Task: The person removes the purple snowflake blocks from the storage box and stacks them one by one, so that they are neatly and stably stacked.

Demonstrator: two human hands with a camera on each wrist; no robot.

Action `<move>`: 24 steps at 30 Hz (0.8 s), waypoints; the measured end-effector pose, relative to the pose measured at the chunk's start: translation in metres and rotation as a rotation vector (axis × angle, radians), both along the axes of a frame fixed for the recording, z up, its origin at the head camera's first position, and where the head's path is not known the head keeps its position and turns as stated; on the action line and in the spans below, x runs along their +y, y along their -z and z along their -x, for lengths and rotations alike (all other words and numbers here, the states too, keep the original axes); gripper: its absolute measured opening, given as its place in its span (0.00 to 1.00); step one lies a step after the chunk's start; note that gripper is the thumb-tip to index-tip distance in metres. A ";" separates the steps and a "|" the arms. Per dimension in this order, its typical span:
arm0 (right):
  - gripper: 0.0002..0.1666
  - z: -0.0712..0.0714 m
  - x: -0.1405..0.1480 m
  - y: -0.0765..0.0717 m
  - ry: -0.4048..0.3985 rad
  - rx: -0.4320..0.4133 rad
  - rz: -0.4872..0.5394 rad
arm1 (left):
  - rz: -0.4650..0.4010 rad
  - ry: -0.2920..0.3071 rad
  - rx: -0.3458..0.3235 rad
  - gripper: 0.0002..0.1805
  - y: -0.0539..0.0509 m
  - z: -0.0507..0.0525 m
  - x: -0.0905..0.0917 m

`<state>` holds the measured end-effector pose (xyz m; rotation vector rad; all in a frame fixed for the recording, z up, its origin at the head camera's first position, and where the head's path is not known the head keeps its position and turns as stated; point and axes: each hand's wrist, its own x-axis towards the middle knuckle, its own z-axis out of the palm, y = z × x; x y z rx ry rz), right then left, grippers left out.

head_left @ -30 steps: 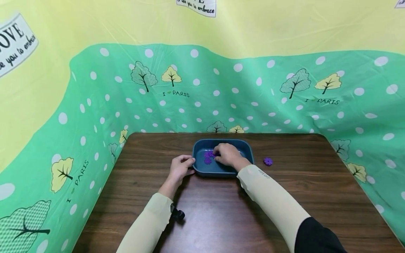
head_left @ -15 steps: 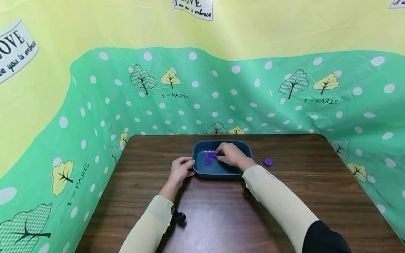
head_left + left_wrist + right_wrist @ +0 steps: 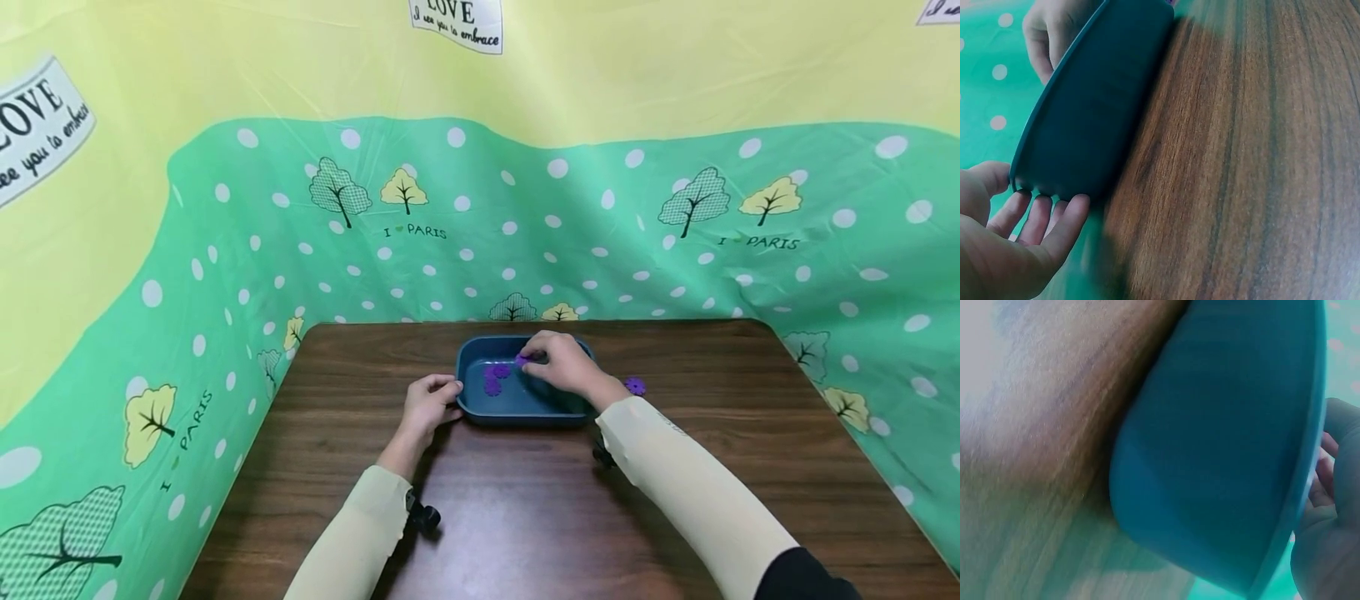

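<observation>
A dark blue rectangular tray (image 3: 525, 420) with raised walls stands on the table. My left hand (image 3: 429, 403) holds its left end; in the left wrist view the thumb is at the rim and the fingers lie against the outer wall (image 3: 1091, 119). Over the inside of the tray, my right hand (image 3: 561, 362) pinches a purple flower-shaped piece (image 3: 521, 361) between thumb and fingers. Several similar purple pieces (image 3: 492, 387) lie together on the tray floor, left of that hand. In the right wrist view the tray wall (image 3: 1222, 444) hides most of the right fingers.
Another purple flower-shaped piece (image 3: 635, 386) lies on the brown wooden table (image 3: 510, 508), right of the tray and close to the right forearm. A green and yellow printed cloth (image 3: 465, 217) hangs behind and around the table.
My right hand has drawn right and slightly up from the cluster of pieces, with one purple piece now apart from the others in its fingers. The left hand has stayed on the tray.
</observation>
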<state>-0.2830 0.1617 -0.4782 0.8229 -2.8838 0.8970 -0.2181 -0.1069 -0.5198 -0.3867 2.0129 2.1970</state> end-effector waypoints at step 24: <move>0.14 -0.013 0.068 -0.011 0.080 0.036 0.083 | -0.005 0.006 0.000 0.18 0.002 0.002 -0.001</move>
